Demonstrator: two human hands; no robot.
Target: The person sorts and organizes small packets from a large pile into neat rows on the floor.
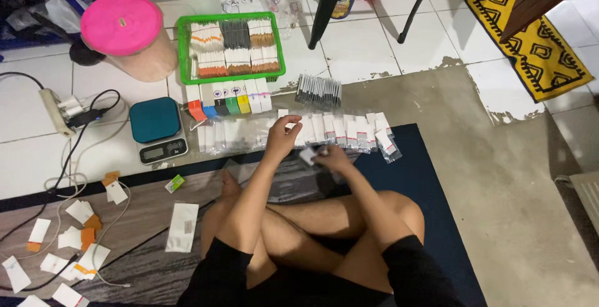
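White sachets in hand, you sit cross-legged on the dark blue mat (430,201).

Your right hand (334,157) pinches a small white packet (307,155) between closed fingertips, held low for a close look; your left hand (284,133), fingers loosely curled, rests on the row of clear sachets (340,131) just beyond them, within easy reach. Farther out stands the green tray (184,51) beside a teal scale (157,127).

Green basket (182,50) of sorted packets, pink-lidded jar (122,25) beside it, teal scale (157,128) near power strip (57,112). Yellow patterned mat (538,38) far right, black stool legs (324,7), torn labels (68,238) scattered bottom left.
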